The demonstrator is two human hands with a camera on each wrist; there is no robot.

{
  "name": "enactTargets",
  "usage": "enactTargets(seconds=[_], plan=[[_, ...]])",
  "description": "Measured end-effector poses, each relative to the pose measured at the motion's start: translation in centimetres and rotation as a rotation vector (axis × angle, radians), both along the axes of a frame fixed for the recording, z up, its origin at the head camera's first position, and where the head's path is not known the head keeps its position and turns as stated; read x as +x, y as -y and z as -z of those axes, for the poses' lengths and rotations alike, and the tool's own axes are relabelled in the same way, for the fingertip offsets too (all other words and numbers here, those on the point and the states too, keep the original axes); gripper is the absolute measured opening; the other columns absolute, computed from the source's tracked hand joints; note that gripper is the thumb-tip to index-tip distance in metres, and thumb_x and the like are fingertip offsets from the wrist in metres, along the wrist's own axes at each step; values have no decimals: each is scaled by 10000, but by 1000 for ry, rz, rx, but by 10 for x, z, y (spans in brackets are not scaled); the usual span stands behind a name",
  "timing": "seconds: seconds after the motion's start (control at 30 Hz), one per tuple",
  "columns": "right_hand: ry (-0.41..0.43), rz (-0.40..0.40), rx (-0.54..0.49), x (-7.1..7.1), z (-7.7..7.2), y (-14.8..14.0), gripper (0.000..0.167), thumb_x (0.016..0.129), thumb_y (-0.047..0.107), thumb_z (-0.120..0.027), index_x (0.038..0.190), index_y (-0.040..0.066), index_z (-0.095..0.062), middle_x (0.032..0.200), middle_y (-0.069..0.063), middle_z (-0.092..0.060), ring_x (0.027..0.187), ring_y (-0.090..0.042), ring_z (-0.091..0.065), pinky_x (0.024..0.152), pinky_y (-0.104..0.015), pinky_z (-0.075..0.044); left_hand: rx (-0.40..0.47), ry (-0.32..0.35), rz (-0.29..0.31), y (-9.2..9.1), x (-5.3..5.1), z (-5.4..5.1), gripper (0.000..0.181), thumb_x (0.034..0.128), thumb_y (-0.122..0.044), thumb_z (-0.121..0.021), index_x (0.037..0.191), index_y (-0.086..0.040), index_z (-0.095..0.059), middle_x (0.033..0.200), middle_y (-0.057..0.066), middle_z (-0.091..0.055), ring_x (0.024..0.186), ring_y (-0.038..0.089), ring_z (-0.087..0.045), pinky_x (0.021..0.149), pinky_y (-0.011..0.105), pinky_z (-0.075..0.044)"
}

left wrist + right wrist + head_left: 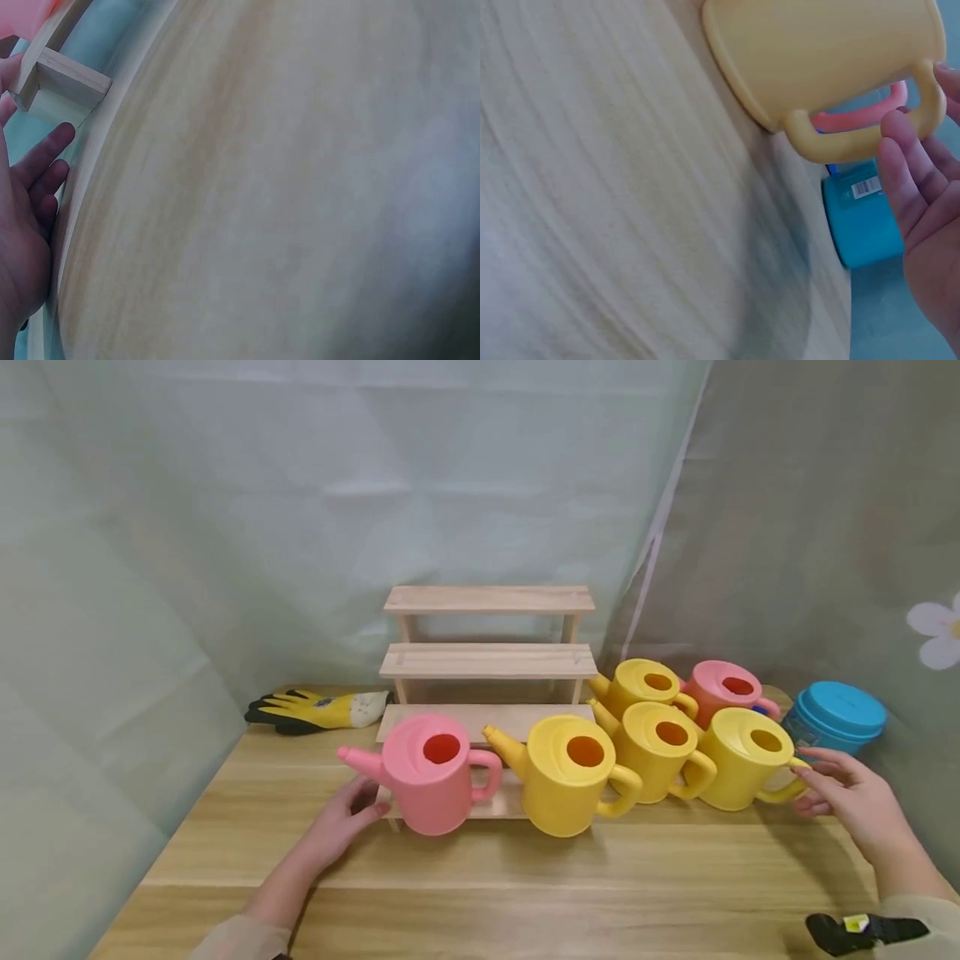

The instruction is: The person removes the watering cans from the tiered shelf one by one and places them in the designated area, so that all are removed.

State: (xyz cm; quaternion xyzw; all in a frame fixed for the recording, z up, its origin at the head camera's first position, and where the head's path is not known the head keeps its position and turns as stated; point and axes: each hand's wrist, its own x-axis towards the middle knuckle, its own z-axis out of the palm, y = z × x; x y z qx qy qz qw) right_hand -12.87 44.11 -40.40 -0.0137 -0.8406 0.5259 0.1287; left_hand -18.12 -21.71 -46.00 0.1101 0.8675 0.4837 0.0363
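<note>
Clear only in the right wrist view: a white barcode label (866, 187) on the side of a turquoise plastic tub with a round lid (840, 714), plus thumb and fingers curled round a handle. Shown up close only in the left wrist view: a square-edged wooden leg (73, 79) under the end of a stepped light-wood stand (487, 661). Laid out together only in the head view: all the cans and the whole width of the stand.

On the stand's lowest step, a pink plastic watering can (431, 789) toward the left end and a golden yellow watering can (558, 793) toward the right, covering much of that step. Between stand and back right corner of the wooden table (465, 902), a front yellow watering can (647, 768) partly hiding a rear yellow watering can (630, 687), and a second pink watering can (716, 693). At the back left corner, yellow-and-black work gloves (322, 710).

Near the table's right edge, a pale yellow plastic watering can (738, 764), grasped at the handle by the right hand (851, 793). Low beside the lowest step's left end, below the pink spout, the left hand (341, 818), fingers loosely extended, grasping nothing; contact with the stand impossible to tell.
</note>
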Motion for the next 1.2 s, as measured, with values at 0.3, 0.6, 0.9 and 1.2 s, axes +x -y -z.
enactTargets(seconds=[0.3,0.6,0.9,1.2], plan=[[-20,123,77,-3,-23,0,245,937,220,-577,1148,339,-541,879,287,-551,562,-106,-600,491,-209,-501,9,-14,7,0,-2,1,568,900,-399,-601,1395,-201,-407,1402,151,-433,1266,372,-408,1018,579,-307],[-13,103,141,-13,-50,20,371,933,263,-580,1279,147,-512,936,242,-519,576,-118,-581,498,-214,-494,10,-9,14,0,-2,1,563,896,-404,-604,1391,-219,-412,1411,149,-425,1276,377,-396,1019,587,-299],[7,-56,190,-26,-68,55,398,935,239,-582,1279,72,-471,964,185,-552,607,-182,-563,526,-258,-514,9,-5,15,0,-3,2,565,897,-410,-600,1393,-218,-410,1421,144,-415,1283,377,-388,1024,582,-295],[37,-204,252,-35,-76,100,475,938,289,-573,1311,25,-445,1102,-115,-528,631,-272,-568,528,-293,-511,7,-2,16,0,-2,1,559,901,-419,-591,1392,-221,-409,1420,136,-418,1284,372,-387,1023,585,-295]])
